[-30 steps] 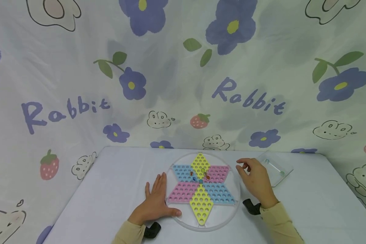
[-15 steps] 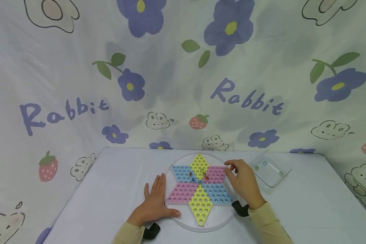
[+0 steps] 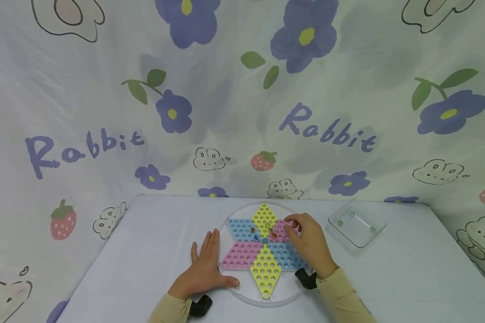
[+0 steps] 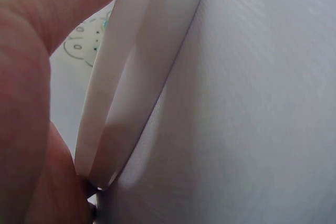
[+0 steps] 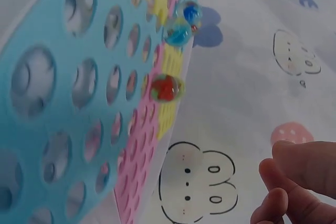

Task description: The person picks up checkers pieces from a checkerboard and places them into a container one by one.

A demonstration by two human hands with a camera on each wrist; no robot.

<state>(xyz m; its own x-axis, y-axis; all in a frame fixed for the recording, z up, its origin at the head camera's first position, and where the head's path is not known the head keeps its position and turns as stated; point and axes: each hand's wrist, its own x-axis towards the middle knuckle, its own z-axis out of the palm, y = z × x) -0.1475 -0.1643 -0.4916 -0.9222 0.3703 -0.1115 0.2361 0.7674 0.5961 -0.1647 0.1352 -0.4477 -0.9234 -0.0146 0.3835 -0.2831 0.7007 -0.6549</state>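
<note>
A round, clear-rimmed Chinese checkers board (image 3: 266, 278) lies on the table, with a star of yellow, pink and blue sections. Several glass marbles sit around its centre, among them a teal marble (image 3: 265, 241) and a red marble (image 5: 167, 87). My left hand (image 3: 204, 271) lies spread against the board's left side, its thumb over the rim (image 4: 131, 77). Above the upper right pink section is my right hand (image 3: 311, 240), thumb and index finger close together. In the right wrist view its fingertips (image 5: 273, 171) bunch together; I cannot tell whether a marble is between them.
A clear square tray (image 3: 359, 246) with a few greenish marbles (image 3: 340, 223) stands right of the board. White cloth (image 3: 145, 251) covers the table, and a patterned curtain (image 3: 234, 112) hangs behind its far edge.
My right hand has moved left from beside the tray to over the board's pink section, uncovering the tray and a marble in it. My left hand stays against the board.
</note>
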